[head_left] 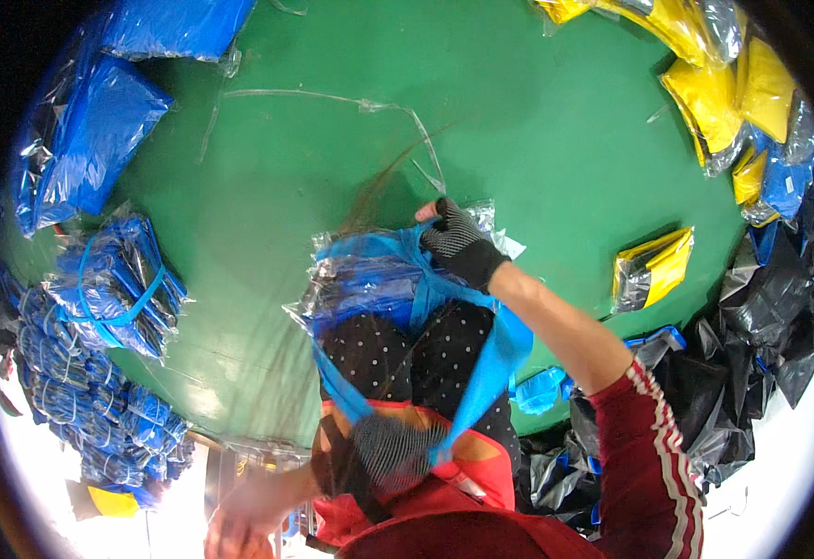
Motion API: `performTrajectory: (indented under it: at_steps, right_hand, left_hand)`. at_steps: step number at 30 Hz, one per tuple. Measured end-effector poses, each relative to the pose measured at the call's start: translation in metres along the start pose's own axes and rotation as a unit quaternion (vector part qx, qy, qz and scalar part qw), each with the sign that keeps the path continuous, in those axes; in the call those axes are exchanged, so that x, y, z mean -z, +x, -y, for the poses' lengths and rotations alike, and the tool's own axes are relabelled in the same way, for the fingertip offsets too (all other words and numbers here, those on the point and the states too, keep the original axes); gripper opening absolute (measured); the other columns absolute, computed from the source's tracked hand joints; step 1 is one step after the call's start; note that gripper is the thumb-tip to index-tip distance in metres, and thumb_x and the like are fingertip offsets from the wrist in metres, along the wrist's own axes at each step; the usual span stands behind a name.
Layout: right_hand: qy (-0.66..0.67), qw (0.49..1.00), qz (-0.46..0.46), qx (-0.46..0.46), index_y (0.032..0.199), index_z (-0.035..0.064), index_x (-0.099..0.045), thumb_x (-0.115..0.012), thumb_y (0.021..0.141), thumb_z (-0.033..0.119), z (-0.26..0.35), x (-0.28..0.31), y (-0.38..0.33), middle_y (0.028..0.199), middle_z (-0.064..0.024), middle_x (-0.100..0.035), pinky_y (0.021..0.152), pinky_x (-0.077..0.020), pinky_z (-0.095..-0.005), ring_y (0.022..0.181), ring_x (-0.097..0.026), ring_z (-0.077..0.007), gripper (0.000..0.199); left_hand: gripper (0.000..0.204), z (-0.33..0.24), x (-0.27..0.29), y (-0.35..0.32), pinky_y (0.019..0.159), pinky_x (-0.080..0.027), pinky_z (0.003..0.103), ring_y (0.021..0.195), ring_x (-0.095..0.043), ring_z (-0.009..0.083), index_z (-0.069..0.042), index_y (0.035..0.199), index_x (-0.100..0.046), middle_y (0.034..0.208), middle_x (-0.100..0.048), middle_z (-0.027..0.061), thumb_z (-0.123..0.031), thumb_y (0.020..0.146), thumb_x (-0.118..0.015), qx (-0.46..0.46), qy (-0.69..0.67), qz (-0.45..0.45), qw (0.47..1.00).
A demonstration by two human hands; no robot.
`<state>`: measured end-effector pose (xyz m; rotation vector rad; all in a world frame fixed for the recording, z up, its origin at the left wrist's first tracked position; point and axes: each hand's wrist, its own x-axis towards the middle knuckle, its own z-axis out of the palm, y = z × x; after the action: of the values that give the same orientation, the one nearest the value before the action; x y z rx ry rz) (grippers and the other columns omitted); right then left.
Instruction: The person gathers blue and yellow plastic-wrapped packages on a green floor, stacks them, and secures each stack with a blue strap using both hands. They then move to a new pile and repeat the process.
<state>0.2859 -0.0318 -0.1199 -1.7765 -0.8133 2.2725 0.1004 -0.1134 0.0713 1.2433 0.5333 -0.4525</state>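
Observation:
A bundle of blue packages in clear plastic [355, 289] sits in front of my knees, against dark dotted trousers. Blue cloth-like strap [500, 368] runs round the bundle and back toward my body in two lengths. My right hand [458, 244], in a grey and black fingerless glove, is closed on the strap at the bundle's top right. Close to my waist, my left hand [397, 452] in a matching glove is closed where the strap lengths meet; its fingers are partly hidden. My left forearm is blurred.
Tied blue bundles [113, 289] are stacked at left, below large blue packages [109, 130]. Yellow packages [705, 102] lie at far right, with one yellow and black package [654, 268] nearer. Black plastic-wrapped goods [705, 391] pile up at right. Loose clear strips [365, 104] lie on the green floor [565, 158].

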Motion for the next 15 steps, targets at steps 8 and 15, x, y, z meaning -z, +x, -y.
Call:
performTrajectory:
  at_steps: [8, 15]
  right_hand:
    - [-0.060, 0.979, -0.173, 0.092, 0.105, 0.0091, -0.049, -0.052, 0.081, 0.005, -0.011, -0.078, -0.083, 0.077, -0.0123, -0.058, 0.064, -0.0455, -0.0357, 0.069, -0.058, -0.0239, 0.024]
    - [-0.096, 0.921, -0.355, 0.127, 0.112, 0.0118, -0.042, -0.048, 0.083, 0.007, -0.044, -0.145, -0.150, 0.074, -0.0207, -0.057, 0.055, -0.0447, -0.0490, 0.062, -0.057, -0.0418, 0.030]
  left_hand:
    - [0.024, 0.124, -0.115, -0.141, 0.049, -0.044, 0.041, 0.054, -0.058, 0.0286, -0.011, 0.101, -0.058, 0.069, -0.061, 0.0127, -0.026, 0.083, -0.056, 0.237, -0.025, -0.204, 0.949]
    - [0.033, 0.210, -0.128, -0.061, 0.074, -0.048, 0.040, 0.083, -0.062, 0.0293, -0.004, 0.110, -0.053, 0.094, -0.063, 0.0159, -0.026, 0.086, -0.055, 0.373, -0.148, -0.462, 0.791]
